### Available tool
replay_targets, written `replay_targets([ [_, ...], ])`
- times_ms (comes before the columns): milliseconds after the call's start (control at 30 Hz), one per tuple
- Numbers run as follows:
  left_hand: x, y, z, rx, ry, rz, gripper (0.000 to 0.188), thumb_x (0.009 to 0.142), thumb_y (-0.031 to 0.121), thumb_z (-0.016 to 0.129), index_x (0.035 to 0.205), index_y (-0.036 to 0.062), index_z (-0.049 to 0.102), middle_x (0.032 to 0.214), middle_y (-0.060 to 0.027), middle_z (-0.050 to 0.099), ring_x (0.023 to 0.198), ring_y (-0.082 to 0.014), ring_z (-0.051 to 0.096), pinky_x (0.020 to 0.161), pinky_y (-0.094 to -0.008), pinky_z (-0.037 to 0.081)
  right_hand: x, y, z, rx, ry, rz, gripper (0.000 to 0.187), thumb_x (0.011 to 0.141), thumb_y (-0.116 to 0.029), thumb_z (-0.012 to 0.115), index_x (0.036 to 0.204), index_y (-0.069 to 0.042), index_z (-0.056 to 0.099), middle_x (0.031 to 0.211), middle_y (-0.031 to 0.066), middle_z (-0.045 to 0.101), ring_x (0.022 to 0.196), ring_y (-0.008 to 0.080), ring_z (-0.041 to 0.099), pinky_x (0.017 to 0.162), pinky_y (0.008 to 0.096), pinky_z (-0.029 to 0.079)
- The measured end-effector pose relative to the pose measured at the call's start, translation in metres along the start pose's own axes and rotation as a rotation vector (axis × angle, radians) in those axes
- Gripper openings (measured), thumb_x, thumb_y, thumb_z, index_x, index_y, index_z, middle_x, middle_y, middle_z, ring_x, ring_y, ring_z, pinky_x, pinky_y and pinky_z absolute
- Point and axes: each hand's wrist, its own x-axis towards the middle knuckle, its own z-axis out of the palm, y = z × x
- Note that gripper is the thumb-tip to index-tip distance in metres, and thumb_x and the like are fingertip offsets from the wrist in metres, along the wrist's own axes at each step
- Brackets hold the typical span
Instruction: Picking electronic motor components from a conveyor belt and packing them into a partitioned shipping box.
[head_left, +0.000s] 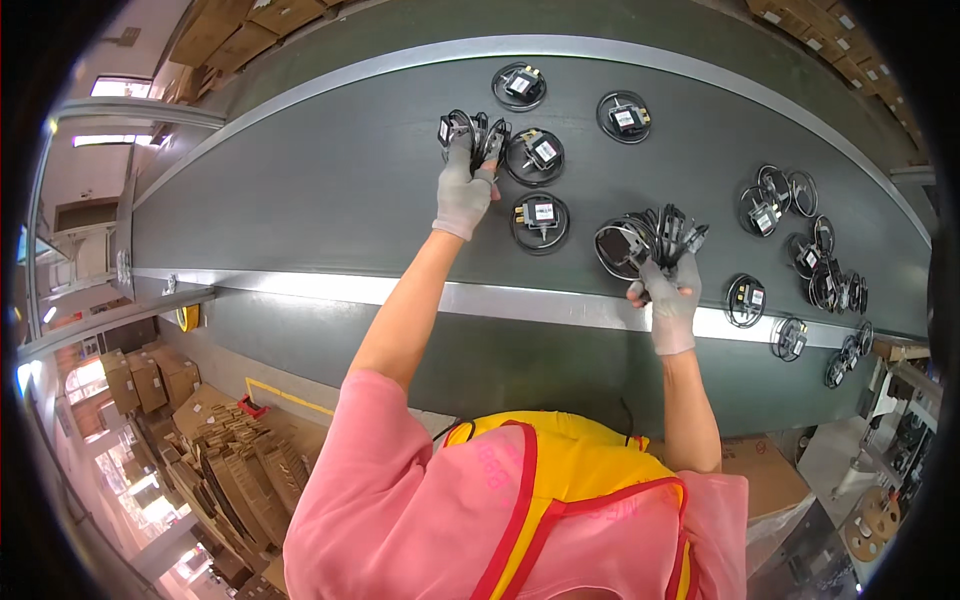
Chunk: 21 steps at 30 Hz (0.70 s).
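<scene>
My left hand (466, 192), in a pale grey glove, is closed around a bunch of black coiled cables (473, 128) with boxy ends, over the far half of the dark belt (350, 190). My gloved right hand (670, 297) grips another bunch of coiled cables (660, 238) nearer the belt's front rail. Between my hands lies a single coiled cable (540, 222) with a white-labelled black box and brass-coloured parts. Another labelled coil (536, 157) is right beside my left hand's bunch. My fingertips are partly hidden by the cables.
Farther back on the belt lie two more coils (520, 87) (624, 117). Right of my right hand sit a single coil (745, 300) and a cluster of coils (825, 265). A metal rail (380, 288) edges the belt. Flattened cardboard (240, 470) is stacked on the floor at left.
</scene>
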Motion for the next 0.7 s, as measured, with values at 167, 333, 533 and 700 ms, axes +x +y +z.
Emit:
replay_targets([
  [167, -0.002, -0.014, 0.011, -0.098, 0.181, 0.255, 0.025, 0.087, 0.005, 0.061, 0.111, 0.0072, 0.059, 0.072, -0.0047, 0.063, 0.050, -0.0159, 0.058, 0.046, -0.0303, 0.046, -0.033, 0.010, -0.008, 0.028, 0.035, 0.004, 0.015, 0.087, -0.005, 0.057, 0.100, -0.003, 0.049, 0.085, 0.0089, 0.063, 0.049, 0.0125, 0.056, 0.041, 0.0230, 0.042],
  [333, 0.011, -0.041, 0.013, 0.627, 0.050, 0.792, 0.035, 0.075, 0.009, 0.067, 0.109, 0.0156, 0.063, 0.086, -0.0094, 0.067, 0.066, -0.0296, 0.064, 0.055, -0.0393, 0.051, -0.060, 0.023, -0.014, 0.051, 0.097, -0.005, 0.020, 0.087, -0.005, 0.057, 0.104, -0.003, 0.047, 0.084, 0.0074, 0.061, 0.049, 0.0130, 0.056, 0.040, 0.0227, 0.042],
  [533, 0.027, -0.035, -0.007, 0.878, -0.355, 1.134, 0.038, 0.075, 0.015, 0.064, 0.112, 0.0261, 0.063, 0.107, -0.0049, 0.061, 0.085, -0.0266, 0.063, 0.066, -0.0369, 0.054, -0.074, 0.032, -0.032, 0.034, 0.107, 0.014, 0.027, 0.084, -0.003, 0.058, 0.108, 0.000, 0.044, 0.083, 0.0092, 0.061, 0.048, 0.0133, 0.057, 0.041, 0.0222, 0.043],
  [700, 0.028, -0.032, 0.009, 1.109, -0.259, 0.881, 0.035, 0.081, 0.019, 0.063, 0.114, 0.0292, 0.060, 0.106, -0.0061, 0.061, 0.076, -0.0263, 0.065, 0.065, -0.0408, 0.055, -0.076, 0.028, -0.025, 0.026, 0.135, 0.000, 0.022, 0.084, -0.004, 0.058, 0.103, -0.002, 0.048, 0.079, 0.0071, 0.061, 0.046, 0.0126, 0.056, 0.039, 0.0222, 0.041],
])
